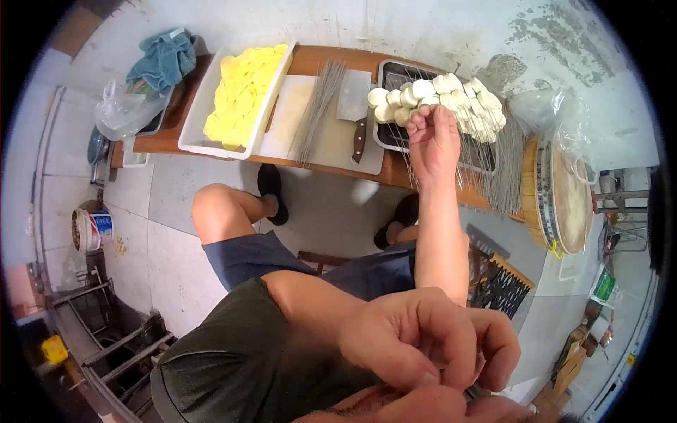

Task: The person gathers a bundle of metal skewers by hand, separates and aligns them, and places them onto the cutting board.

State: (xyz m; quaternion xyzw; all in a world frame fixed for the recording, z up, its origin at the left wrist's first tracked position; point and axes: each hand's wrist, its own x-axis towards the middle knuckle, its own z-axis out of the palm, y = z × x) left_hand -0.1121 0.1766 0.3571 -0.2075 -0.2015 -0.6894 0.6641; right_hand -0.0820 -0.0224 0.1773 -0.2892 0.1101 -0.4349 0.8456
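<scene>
My right hand is over the black tray, fingers drawn together at the near edge of a pile of round white slices on thin metal skewers. What its fingertips hold is too small to tell. Close to the camera, my left hand is curled with fingers pressed together; anything inside it is hidden. A cleaver and a bundle of skewers lie on the cutting board. Left of them, a white tub holds yellow slices.
More skewers lie at the table's right end beside a round wooden block and a clear plastic bag. A blue cloth is at the far left. Below stand a bucket and a metal rack.
</scene>
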